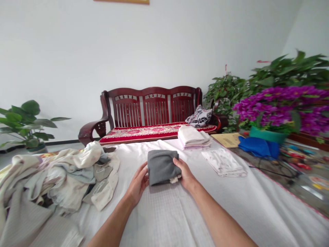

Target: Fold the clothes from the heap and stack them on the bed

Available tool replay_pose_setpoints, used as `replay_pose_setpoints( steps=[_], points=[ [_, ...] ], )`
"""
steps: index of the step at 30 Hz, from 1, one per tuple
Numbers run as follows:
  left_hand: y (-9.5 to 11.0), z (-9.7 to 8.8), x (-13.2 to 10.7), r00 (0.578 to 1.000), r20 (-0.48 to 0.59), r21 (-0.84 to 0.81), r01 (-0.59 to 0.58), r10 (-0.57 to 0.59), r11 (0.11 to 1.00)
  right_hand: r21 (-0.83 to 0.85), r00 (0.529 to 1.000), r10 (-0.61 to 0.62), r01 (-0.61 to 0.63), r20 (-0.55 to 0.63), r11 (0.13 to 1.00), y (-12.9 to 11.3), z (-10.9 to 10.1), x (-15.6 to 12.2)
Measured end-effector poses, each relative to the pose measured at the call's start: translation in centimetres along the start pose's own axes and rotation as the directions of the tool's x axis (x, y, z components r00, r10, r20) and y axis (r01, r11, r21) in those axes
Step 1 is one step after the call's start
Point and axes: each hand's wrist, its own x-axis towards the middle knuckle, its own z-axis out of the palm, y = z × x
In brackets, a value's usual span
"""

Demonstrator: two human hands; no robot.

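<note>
I see both arms reach in from the bottom of the view. The left hand (pixel 137 185) and the right hand (pixel 186 176) are on the two sides of a gray folded cloth (pixel 161 167). The cloth sits right between the fingers. The left fingers curl on its left edge. The right thumb lies on top near a small white tag, and the other right fingers are tucked at the edge, so I cannot see them well. Both hands are closed on the cloth.

Under the fingers is a white sheet (pixel 164 212). Left of the left fingers is a messy pile of clothes (pixel 64 181). Right of the right fingers lies a flat white cloth (pixel 224 163). Past the fingers, a bit to the right, is a stack of folded white cloths (pixel 192 137). Farther right are a blue cloth (pixel 257 146) and purple flowers (pixel 282 104).

Far beyond the fingers stands a dark red wooden bench (pixel 154 109) with a patterned pillow (pixel 199 116), by a white wall (pixel 128 51). A green plant (pixel 25 123) is far off to the left.

The things on the far right edge are blurry. The pile is cut off at the left edge.
</note>
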Motion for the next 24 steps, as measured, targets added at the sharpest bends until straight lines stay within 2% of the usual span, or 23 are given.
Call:
replay_pose_setpoints(
  steps=[4, 9, 13, 18, 20, 24],
  points=[
    [0.3, -0.1, -0.1, 0.998, 0.064, 0.007, 0.006, -0.006, 1.0, 0.026, 0.998, -0.042, 0.043, -0.054, 0.999, -0.1, -0.3, 0.4],
    [0.4, 0.6, -0.3, 0.998, 0.059, 0.038, -0.003, 0.0, 0.999, -0.045, 0.996, -0.081, 0.082, 0.023, 0.996, 0.2, -0.2, 0.1],
    [0.6, 1.3, -0.6, 0.997, -0.04, 0.06, -0.061, 0.064, 0.996, -0.186, 0.99, -0.076, 0.097, 0.117, 0.978, 0.7, 0.3, -0.4],
    [0.6, 1.8, -0.7, 0.985, -0.153, 0.08, -0.065, 0.077, 0.995, -0.244, 0.969, -0.133, 0.183, 0.209, 0.952, 0.6, 0.3, -0.6],
    [0.9, 1.7, -0.6, 0.979, -0.183, 0.08, -0.075, 0.088, 0.994, -0.255, 0.974, -0.128, 0.174, 0.185, 0.951, 0.8, 0.1, -0.4],
    [3.4, 0.3, 0.4, 0.951, -0.266, 0.049, -0.15, 0.157, 0.988, -0.224, 0.999, -0.052, 0.051, 0.005, 0.973, 1.3, -0.5, -0.1]
  ],
)
